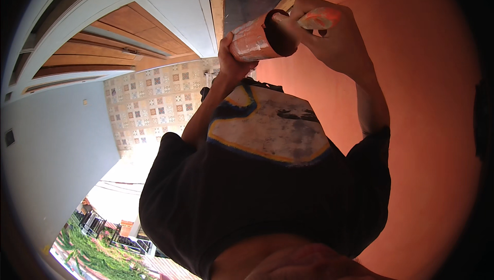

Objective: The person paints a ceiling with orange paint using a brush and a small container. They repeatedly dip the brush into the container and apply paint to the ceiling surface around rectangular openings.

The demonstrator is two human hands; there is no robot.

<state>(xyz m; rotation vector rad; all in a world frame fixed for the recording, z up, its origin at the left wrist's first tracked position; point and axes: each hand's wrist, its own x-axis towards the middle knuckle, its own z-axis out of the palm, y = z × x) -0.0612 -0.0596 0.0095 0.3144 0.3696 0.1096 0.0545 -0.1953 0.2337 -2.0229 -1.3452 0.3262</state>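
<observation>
My left hand [235, 58] grips a cylindrical orange can [249, 42] streaked with pale paint, held tilted with its dark open top toward the right. My right hand [334, 41] is closed on a paint-stained brush [318, 19], with orange on its handle, at the can's mouth. The brush's tip is blurred and partly inside the can, so I cannot make it out clearly. Both hands are raised above my dark shirt with a pale printed front.
An orange wall [411, 151] fills the right. A wood-framed dark pane [247, 2], a white-framed wooden door [108, 38], a patterned tile floor [149, 100] and a pale wall [56, 151] surround my hands. An opening shows plants and railings [92, 228] at lower left.
</observation>
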